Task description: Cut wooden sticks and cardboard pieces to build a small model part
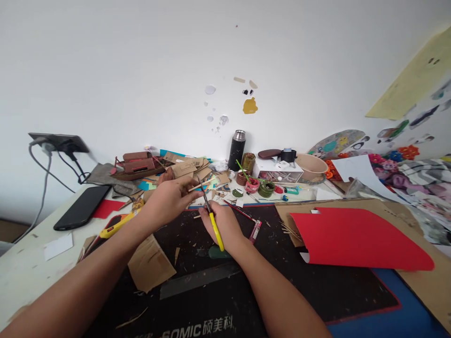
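My left hand [172, 199] pinches a thin pale wooden stick [202, 184] that points up to the right. In my right hand [225, 225] is a pair of yellow-handled scissors [215, 230], fingers wrapped around the grips. The scissor blades reach up to the stick and cross it just past my left fingertips; whether they have cut into it I cannot tell. A short bit of stick [197, 217] shows beside my right hand. Under my right wrist a green-handled craft knife [216, 252] lies on the black mat [282, 281].
A brown cardboard piece [151, 263] and a grey strip [197, 280] lie near my forearms. Red paper [359, 239] covers the right side. At left are a phone [82, 206] and a yellow cutter [118, 226]. Paint jars [267, 188] and a black flask [237, 151] stand behind.
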Demonstrator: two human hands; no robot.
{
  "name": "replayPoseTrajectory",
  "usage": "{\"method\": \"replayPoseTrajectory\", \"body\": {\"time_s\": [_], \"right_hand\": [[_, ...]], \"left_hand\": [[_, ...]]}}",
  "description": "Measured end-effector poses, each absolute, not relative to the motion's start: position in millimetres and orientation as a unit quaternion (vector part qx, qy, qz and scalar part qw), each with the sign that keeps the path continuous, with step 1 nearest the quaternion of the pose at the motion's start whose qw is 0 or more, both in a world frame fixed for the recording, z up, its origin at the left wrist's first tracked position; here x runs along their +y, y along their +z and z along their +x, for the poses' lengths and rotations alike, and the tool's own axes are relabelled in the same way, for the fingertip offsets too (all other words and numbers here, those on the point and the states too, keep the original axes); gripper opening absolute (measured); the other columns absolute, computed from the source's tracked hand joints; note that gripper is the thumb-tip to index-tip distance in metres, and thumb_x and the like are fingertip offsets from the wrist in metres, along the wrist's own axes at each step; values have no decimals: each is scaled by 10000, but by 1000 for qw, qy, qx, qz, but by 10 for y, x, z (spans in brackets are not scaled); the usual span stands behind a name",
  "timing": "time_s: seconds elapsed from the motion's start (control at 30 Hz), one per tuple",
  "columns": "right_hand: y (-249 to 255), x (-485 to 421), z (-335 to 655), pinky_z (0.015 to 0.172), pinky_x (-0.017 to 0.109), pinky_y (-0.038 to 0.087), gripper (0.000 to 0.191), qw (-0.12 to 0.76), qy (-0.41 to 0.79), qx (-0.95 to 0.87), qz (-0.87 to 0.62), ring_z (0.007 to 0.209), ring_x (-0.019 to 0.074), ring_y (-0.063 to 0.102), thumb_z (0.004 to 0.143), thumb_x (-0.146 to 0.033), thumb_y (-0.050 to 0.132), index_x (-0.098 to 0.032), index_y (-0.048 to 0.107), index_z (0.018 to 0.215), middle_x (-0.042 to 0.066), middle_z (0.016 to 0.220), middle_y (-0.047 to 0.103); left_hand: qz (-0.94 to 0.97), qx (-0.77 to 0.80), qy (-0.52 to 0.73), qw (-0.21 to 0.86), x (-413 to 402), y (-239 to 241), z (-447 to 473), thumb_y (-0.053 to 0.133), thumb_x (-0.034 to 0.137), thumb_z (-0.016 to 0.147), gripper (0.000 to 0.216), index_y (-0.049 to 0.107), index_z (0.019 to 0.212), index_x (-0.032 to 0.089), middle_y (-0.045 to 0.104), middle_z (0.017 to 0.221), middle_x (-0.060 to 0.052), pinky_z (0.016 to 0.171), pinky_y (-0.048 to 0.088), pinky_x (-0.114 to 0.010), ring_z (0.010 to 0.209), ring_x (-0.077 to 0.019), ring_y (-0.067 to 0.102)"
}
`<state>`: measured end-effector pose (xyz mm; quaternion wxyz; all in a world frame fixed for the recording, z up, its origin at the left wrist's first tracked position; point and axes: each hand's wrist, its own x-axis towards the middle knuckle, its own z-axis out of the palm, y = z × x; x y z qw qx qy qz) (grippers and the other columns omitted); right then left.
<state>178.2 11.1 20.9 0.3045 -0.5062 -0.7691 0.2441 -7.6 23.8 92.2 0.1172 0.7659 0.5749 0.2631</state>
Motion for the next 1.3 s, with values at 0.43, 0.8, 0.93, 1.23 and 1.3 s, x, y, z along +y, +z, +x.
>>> {"method": "replayPoseTrajectory", "body": {"time_s": [0.43, 0.8, 0.93, 1.23, 1.3], "right_hand": [[226, 89, 1797, 665, 258, 406, 171, 308, 264, -770, -492, 721, 205, 690, 977, -365, 721, -214, 707, 897, 56, 793, 754], [190, 124, 1851, 633, 244, 455, 293, 347, 350, -742, -455, 656, 183, 681, 939, -515, 758, -228, 708, 910, 1, 707, 708], [160, 112, 1845, 552, 231, 444, 318, 354, 396, -728, -434, 541, 164, 656, 956, -533, 732, -218, 695, 933, -17, 625, 676], [75, 91, 1748, 578, 237, 411, 255, 333, 340, -731, -489, 556, 158, 619, 1012, -397, 659, -201, 646, 850, 2, 632, 658], [93, 79, 1732, 644, 246, 432, 187, 328, 308, -742, -497, 659, 177, 662, 1008, -318, 643, -191, 672, 874, 46, 756, 722]], "left_hand": [[807, 559, 189, -14, 220, 928, -152, 463, 402, 983, 378, 813, 981, 261, 803, 880, -85, 711, 500, -311, 841, -267, 700], [851, 503, 118, -95, 202, 872, -129, 522, 136, 916, 277, 741, 1064, 220, 772, 876, -102, 897, 541, -387, 865, -282, 733], [847, 508, 132, -83, 220, 788, -118, 520, 106, 906, 319, 729, 1127, 201, 783, 918, -115, 792, 549, -335, 892, -279, 752], [816, 523, 246, 30, 271, 683, -87, 440, 347, 1040, 374, 743, 873, 203, 794, 832, -80, 752, 483, -291, 797, -237, 727], [807, 518, 272, 79, 261, 703, -82, 443, 375, 1033, 398, 755, 863, 196, 791, 807, -68, 715, 469, -283, 741, -219, 697]]}}
